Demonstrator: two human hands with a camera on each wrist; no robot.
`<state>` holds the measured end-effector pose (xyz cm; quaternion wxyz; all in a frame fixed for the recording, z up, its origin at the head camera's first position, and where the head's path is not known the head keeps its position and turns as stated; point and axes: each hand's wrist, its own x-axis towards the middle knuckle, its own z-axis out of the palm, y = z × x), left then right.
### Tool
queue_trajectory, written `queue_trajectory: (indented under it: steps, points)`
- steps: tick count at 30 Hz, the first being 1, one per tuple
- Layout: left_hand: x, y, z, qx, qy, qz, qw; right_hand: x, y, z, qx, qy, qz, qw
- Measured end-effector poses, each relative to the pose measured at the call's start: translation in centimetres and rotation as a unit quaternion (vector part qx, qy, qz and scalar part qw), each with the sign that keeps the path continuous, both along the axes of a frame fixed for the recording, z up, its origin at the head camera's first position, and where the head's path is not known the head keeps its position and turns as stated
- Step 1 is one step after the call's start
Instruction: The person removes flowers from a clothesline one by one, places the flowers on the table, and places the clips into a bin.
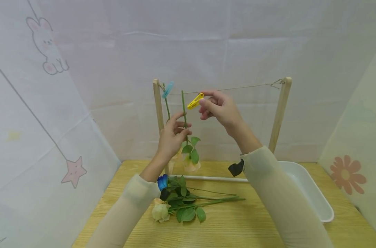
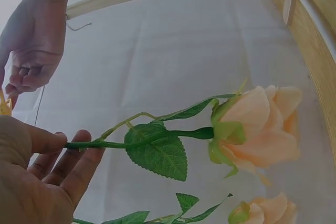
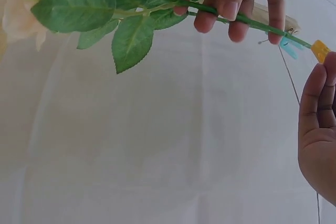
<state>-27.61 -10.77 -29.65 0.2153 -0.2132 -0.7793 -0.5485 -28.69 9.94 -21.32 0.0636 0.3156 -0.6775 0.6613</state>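
My left hand (image 1: pixel 172 137) pinches the green stem of a peach rose (image 2: pixel 262 124), which hangs upside down with its bloom low and the stem's cut end up at the string (image 1: pixel 246 86). Between thumb and forefinger of my right hand (image 1: pixel 220 108) is a yellow clothespin (image 1: pixel 195 101), its tip pointing left toward the stem, just below the string. To the left, a blue clothespin (image 1: pixel 168 90) grips another stem at the string beside the left post. That second peach rose (image 2: pixel 268 211) also shows at the bottom of the left wrist view.
Wooden posts (image 1: pixel 280 115) carry the string at both ends. On the wooden table (image 1: pixel 225 227) lie a blue rose (image 1: pixel 162 182), a cream rose (image 1: pixel 161 210) and several leafy stems. A white tray (image 1: pixel 328 212) stands at the right, partly behind my right sleeve.
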Motion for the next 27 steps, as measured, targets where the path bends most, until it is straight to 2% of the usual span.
queue_trajectory:
  steps: [7, 14, 22, 27]
  points:
    - [0.6, -0.3, -0.2, -0.005, 0.019, -0.005, 0.9998, 0.2, 1.1, -0.8, 0.004, 0.014, -0.004, 0.9999]
    - [1.3, -0.6, -0.3, -0.026, 0.038, -0.006, 0.9989, 0.2, 2.0, -2.6, -0.005, 0.005, -0.012, 0.9999]
    - [2.6, -0.5, -0.5, -0.043, 0.018, -0.005, 0.9989, 0.3, 3.4, -4.3, 0.006, 0.005, -0.026, 0.9996]
    - [3.2, -0.4, -0.7, -0.057, 0.027, -0.004, 0.9980, 0.7, 4.2, -5.1, 0.003, 0.004, -0.028, 0.9996]
